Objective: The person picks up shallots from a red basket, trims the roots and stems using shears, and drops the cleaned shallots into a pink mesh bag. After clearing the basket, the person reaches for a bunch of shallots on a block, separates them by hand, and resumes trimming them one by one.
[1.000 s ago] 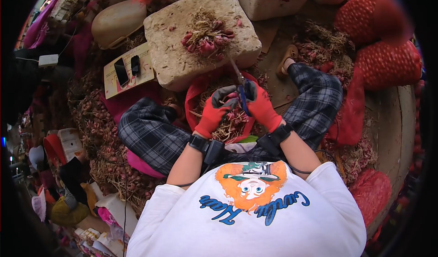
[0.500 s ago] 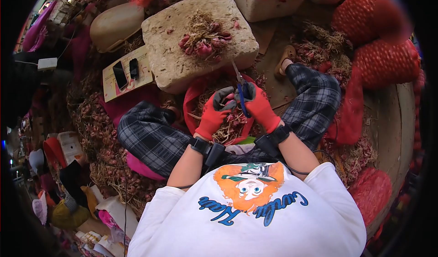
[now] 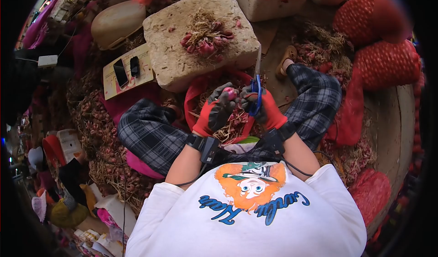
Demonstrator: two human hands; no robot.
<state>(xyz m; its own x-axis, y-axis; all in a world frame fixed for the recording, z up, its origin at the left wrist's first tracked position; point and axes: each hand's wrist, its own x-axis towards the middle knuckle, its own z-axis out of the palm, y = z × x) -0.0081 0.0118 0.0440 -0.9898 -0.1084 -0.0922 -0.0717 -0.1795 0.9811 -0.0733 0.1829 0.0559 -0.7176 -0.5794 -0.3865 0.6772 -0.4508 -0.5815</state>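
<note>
My left hand (image 3: 216,111), in a red and grey work glove, is closed around a shallot (image 3: 230,93) whose purplish-pink bulb shows at the fingertips. Close beside it, my right hand (image 3: 266,108) wears a matching glove and grips blue-handled scissors (image 3: 256,95), their blades pointing away from me. Both hands are above a red mesh bag (image 3: 192,102) holding shallots and dry stalks, between my legs. A bunch of shallots (image 3: 206,47) with dried tops lies on the pale foam block (image 3: 159,70) just ahead.
A phone (image 3: 120,73) and a small black device (image 3: 134,66) lie on a flat board (image 3: 108,86) to the left. Heaped shallots (image 3: 112,165) cover the left floor. Full red mesh sacks (image 3: 387,65) stand at right; a foam box (image 3: 273,3) is behind the block.
My left hand has turned, bringing the shallot up into view. The scissors have swung to the right and stand more upright in my right hand.
</note>
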